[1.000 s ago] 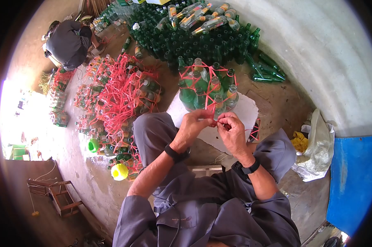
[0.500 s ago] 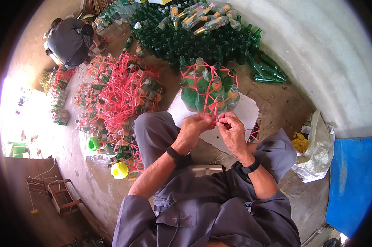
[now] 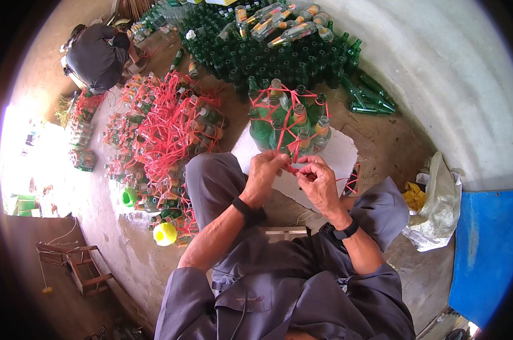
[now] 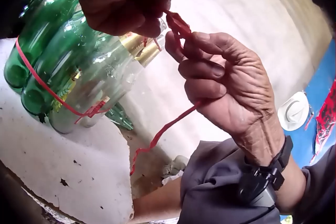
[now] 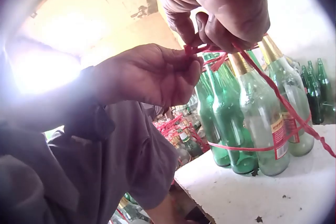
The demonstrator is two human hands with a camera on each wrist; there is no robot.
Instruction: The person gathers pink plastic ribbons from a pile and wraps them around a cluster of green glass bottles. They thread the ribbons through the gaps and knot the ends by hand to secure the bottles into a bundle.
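Note:
A bundle of green and clear glass bottles [image 3: 261, 129] stands upright on a white board [image 3: 340, 152], tied round with red plastic twine [image 5: 283, 98]. Just in front of the bottles, my left hand [image 3: 262, 177] pinches the twine between thumb and fingertips. Beside it, my right hand [image 3: 321, 186] also grips the twine, its fingers curled. A small red loop [image 4: 178, 25] shows between the fingertips of the two hands in the left wrist view. From the right hand a loose tail of twine [image 4: 167, 128] hangs down past the board's edge.
Many bottles wrapped in tangled red twine [image 3: 171, 127] stand on the left. Behind is a large mass of green bottles [image 3: 267, 65], with some lying on top. A person [image 3: 97, 56] bends over at the far left. A white sack [image 3: 435, 209] lies at right by a blue panel [image 3: 486, 249].
The fingertips were close together at the twine; now the left hand has shifted slightly left and the red loop shows between the hands. The bottle bundle stays in place.

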